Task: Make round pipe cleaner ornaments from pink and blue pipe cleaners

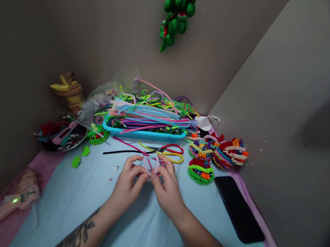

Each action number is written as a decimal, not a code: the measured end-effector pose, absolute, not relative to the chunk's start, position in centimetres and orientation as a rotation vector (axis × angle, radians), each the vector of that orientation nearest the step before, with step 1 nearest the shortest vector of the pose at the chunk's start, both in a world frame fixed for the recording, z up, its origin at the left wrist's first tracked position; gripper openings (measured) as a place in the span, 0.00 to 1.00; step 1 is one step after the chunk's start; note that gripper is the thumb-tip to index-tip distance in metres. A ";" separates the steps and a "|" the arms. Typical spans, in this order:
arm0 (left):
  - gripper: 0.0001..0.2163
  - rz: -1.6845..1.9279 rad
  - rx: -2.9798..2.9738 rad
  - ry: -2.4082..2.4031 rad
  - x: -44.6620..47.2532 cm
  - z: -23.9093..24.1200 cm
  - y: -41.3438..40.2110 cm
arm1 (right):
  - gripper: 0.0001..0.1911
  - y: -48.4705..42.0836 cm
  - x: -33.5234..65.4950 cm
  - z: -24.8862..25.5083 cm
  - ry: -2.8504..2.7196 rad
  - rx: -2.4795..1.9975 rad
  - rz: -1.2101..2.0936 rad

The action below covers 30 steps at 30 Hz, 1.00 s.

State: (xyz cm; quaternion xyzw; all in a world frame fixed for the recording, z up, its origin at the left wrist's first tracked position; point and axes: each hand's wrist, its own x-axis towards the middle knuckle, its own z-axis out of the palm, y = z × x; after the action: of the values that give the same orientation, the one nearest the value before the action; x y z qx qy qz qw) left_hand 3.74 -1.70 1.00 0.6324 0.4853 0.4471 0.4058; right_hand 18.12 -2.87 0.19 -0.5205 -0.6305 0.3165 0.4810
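One lilac loop [157,165] pinched by near-closed left fingers [139,182], right fingers [158,184].

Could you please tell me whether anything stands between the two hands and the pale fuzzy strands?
Nothing visible does: the left hand and right hand both hold the pale fuzzy strands. The scissors and black strip lie just beyond, toward the blue tray.
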 end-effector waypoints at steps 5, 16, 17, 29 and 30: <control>0.05 1.102 1.675 1.235 3.7 0.8 -1.7 | 0.06 -2.8 18.1 0.1 -1.555 -1.284 0.769; 0.08 1.021 1.799 1.333 3.3 0.6 -1.3 | 0.07 -2.4 18.3 -0.1 -1.475 -1.319 0.784; 0.08 1.047 1.748 1.355 3.1 0.6 -1.1 | 0.08 -2.2 18.5 -0.2 -1.423 -1.328 0.796; 0.07 1.077 1.910 1.389 2.9 0.5 -1.1 | 0.07 -2.1 18.5 -0.2 -1.343 -1.346 0.808; 0.07 1.039 1.927 1.369 3.1 0.4 -1.2 | 0.06 -2.3 18.4 -0.1 -1.372 -1.347 0.800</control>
State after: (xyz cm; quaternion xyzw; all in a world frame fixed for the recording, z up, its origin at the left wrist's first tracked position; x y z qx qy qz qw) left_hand 3.15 -1.25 0.38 0.7174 0.5095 0.3867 0.2761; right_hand 18.36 -2.30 -0.12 -0.5583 -0.5685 0.3316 0.5051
